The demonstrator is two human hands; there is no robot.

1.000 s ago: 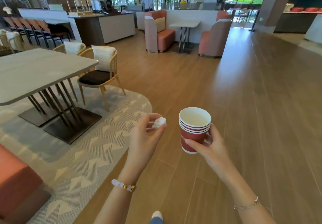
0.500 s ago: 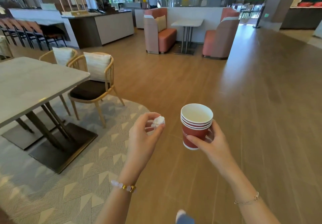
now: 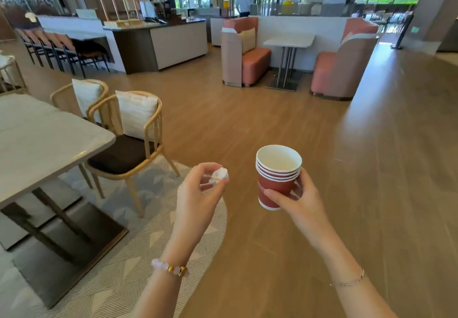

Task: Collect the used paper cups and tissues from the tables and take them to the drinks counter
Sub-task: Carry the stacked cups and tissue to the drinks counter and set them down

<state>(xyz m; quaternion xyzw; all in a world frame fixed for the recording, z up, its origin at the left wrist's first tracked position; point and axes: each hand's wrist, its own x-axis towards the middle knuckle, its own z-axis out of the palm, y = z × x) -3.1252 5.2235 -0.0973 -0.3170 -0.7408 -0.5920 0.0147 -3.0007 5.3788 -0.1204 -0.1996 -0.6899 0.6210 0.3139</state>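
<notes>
Paper cups (image 3: 272, 181), stacked, topmost empty

The head-worn camera looks forward and down, hands close below, café floor (image 3: 285, 124) stretching ahead.

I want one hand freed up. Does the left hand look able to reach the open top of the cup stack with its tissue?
Probably yes. The left hand, pinching the tissue, is beside the cup stack held upright in the right hand; nothing lies between, and the top cup looks empty.
</notes>
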